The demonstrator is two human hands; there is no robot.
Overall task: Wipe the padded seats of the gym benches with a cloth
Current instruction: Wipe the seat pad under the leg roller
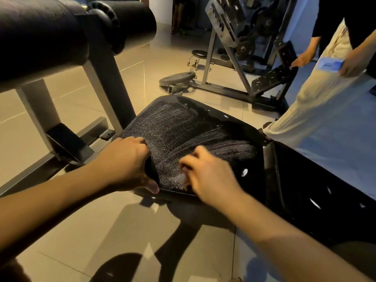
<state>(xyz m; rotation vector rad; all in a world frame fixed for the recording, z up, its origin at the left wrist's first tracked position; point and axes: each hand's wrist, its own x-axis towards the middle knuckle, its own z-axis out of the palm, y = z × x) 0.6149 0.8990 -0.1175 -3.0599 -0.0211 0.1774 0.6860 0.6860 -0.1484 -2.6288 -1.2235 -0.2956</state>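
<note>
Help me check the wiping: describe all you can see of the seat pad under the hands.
The seat pad is black, glossy, vinyl-looking, with rounded corners. Greyish streaks cover most of its top; the far and right margins are shiny. The left hand grips its near-left edge; the blurred right hand rests on top.

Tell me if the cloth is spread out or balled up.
Spread out: the cloth lies flat across most of the seat, not bunched into a wad.

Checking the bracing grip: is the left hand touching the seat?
Touching. The head view shows the left hand curled round the near edge of the seat, thumb underneath.
</note>
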